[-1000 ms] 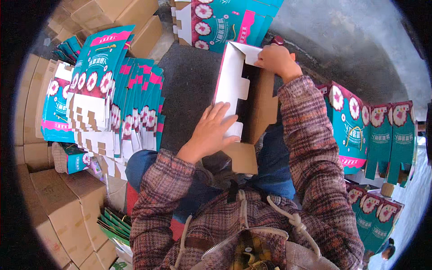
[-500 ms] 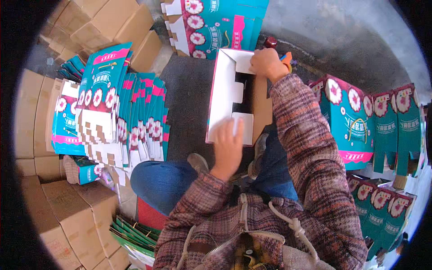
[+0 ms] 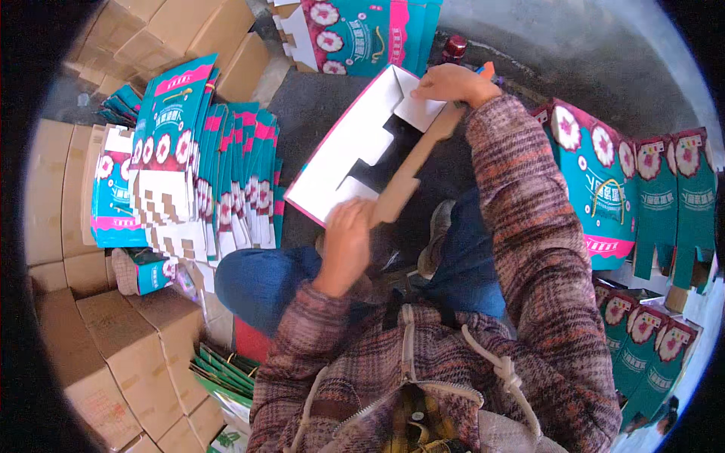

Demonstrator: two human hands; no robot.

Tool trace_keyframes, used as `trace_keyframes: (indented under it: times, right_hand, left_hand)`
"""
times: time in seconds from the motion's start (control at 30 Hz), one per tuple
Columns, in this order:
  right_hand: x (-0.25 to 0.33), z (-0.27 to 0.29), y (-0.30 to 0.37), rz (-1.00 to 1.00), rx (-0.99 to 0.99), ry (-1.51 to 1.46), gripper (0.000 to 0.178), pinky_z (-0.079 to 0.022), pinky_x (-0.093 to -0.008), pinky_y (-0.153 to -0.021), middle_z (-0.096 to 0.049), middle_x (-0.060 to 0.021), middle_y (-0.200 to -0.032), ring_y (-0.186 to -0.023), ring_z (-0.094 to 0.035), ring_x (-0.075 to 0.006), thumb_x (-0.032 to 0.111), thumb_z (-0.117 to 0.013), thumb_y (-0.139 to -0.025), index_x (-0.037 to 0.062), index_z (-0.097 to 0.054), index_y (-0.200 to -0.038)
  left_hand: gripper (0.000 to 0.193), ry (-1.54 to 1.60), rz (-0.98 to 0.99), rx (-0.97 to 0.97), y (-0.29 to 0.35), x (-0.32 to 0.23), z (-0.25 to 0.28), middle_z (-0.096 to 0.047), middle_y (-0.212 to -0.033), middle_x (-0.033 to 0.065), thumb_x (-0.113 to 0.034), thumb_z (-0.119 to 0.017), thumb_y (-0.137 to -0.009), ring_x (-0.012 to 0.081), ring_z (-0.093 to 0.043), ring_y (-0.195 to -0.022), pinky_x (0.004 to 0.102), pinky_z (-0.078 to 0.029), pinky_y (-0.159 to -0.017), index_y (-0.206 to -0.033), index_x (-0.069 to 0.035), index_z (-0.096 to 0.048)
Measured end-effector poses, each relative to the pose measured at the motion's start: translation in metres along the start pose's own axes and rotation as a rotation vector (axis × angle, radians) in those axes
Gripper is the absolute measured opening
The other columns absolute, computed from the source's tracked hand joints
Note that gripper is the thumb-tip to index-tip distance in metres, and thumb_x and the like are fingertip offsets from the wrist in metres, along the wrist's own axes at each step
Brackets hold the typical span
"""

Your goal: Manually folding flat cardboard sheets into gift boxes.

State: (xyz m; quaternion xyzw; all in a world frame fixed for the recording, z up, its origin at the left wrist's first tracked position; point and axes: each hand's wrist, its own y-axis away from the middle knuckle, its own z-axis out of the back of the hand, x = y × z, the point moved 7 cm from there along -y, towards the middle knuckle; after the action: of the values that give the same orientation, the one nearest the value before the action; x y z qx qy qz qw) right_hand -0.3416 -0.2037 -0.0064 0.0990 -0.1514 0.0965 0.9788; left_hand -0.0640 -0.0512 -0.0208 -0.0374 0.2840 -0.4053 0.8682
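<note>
above the lap, the left hand [image 3: 346,245] is gripping the carton blank's [image 3: 355,155] near edge; the right hand [image 3: 453,83] is pinching its far flap [image 3: 419,109]. both hands should be keeping creases aligned.

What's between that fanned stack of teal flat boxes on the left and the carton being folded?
In the head view, only a bare strip of dark floor separates the stack from the carton.

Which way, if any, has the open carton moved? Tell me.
Yes. The carton swung left, its near corner now beside the stack of flat cartons.
</note>
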Motion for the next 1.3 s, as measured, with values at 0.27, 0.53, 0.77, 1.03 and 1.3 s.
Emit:
trace_keyframes:
  times: [0.27, 0.53, 0.77, 1.03, 1.3]
  right_hand:
    - [0.009, -0.019, 0.016, -0.126, 0.038, -0.506, 0.074, -0.043, -0.0406, -0.092, -0.06, -0.0254, -0.114, -0.105, -0.056, -0.0411, 0.066, -0.037, -0.087, 0.0005, -0.064, -0.108]
    - [0.104, -0.045, 0.035, 0.328, -0.104, 0.246, 0.072, -0.04, -0.0413, -0.1, -0.049, -0.0151, -0.132, -0.122, -0.046, -0.0332, 0.037, -0.076, -0.068, 0.0128, -0.049, -0.13]
    - [0.095, -0.067, 0.015, 0.318, 0.115, 0.331, 0.066, -0.044, -0.0416, -0.093, -0.055, -0.0128, -0.121, -0.111, -0.051, -0.0338, 0.035, -0.075, -0.068, 0.012, -0.053, -0.125]
    - [0.094, -0.029, 0.028, 0.377, 0.065, 0.017, 0.046, -0.045, -0.0403, -0.091, -0.059, -0.0134, -0.111, -0.108, -0.054, -0.0312, 0.031, -0.07, -0.079, 0.0052, -0.059, -0.116]
    - [-0.052, -0.056, 0.002, -0.345, -0.228, -0.952, 0.066, -0.042, -0.0333, -0.092, -0.06, -0.0138, -0.117, -0.103, -0.057, -0.0238, 0.055, -0.04, -0.094, -0.0049, -0.06, -0.113]
  left_hand:
    - [0.037, 0.139, 0.504, -0.441, 0.009, 0.07, 0.022, -0.055, -0.117, 0.0238, -0.015, -0.055, -0.089, 0.0397, -0.046, -0.118, 0.0438, -0.034, -0.102, -0.12, 0.005, -0.05]
    - [0.053, -0.265, 0.135, -0.146, -0.008, 0.041, 0.017, -0.048, -0.127, 0.0219, -0.026, -0.066, -0.08, 0.0361, -0.041, -0.122, 0.047, -0.029, -0.106, -0.119, 0.005, -0.05]
    - [0.059, -0.205, 0.157, -0.035, -0.006, 0.052, 0.0, -0.053, -0.119, 0.0207, -0.035, -0.07, -0.077, 0.0372, -0.049, -0.111, 0.0469, -0.034, -0.099, -0.117, 0.004, -0.051]
    - [0.044, -0.088, 0.15, -0.447, 0.017, 0.052, 0.044, -0.053, -0.118, 0.0189, -0.025, -0.067, -0.078, 0.0359, -0.049, -0.112, 0.0446, -0.035, -0.098, -0.112, 0.001, -0.055]
    - [0.071, 1.365, 1.37, -0.442, 0.073, 0.185, -0.037, -0.056, -0.124, 0.011, -0.065, -0.04, -0.089, 0.0257, -0.05, -0.115, 0.0435, -0.037, -0.097, -0.126, -0.007, -0.053]
